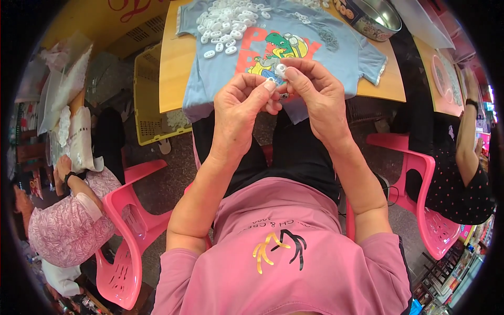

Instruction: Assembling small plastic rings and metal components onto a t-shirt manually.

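Note:
Both my hands meet above the near edge of the table. My right hand (316,90) is closed, pinching a small white plastic piece (281,69) with a hole between thumb and fingers. My left hand (242,100) is closed too, its thumb and fingertips pressed on a small white bit right beside that piece; whether they are one part or two I cannot tell. Under them lies a light blue T-shirt (220,79) with a cartoon dinosaur print. On the shirt, beyond my left hand, is a heap of white oval two-holed plastic pieces (224,26).
A small pile of grey metal bits (329,40) and a round metal tin (386,32) are at the far right of the wooden table (173,89). A yellow crate (144,118) stands at left. Pink chairs (123,262) with seated people flank me on both sides.

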{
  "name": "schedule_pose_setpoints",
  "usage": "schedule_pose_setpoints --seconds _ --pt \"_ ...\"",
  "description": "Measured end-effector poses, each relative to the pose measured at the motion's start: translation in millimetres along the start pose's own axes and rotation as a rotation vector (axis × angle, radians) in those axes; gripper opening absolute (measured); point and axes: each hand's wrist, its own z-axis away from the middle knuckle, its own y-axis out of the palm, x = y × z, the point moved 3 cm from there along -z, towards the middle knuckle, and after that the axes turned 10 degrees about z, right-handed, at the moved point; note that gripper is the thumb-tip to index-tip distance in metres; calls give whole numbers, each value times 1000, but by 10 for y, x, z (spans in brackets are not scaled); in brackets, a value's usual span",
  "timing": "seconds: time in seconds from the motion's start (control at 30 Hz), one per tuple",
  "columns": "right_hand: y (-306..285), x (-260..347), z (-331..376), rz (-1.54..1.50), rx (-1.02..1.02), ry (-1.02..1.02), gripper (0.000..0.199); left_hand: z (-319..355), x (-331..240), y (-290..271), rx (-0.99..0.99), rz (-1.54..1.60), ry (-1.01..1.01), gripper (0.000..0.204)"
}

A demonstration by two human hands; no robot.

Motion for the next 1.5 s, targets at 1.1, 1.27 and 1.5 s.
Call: schedule_pose_setpoints --seconds 1.1,1.27,1.5 --pt "56 11 54 220 31 -124 24 -14 64 -51 19 -14 29 14" --pt "27 28 45 20 71 11 24 -27 41 -78 86 -102 85 16" --pt "45 157 36 -208 153 61 40 -23 76 -80 197 -92 190 26"
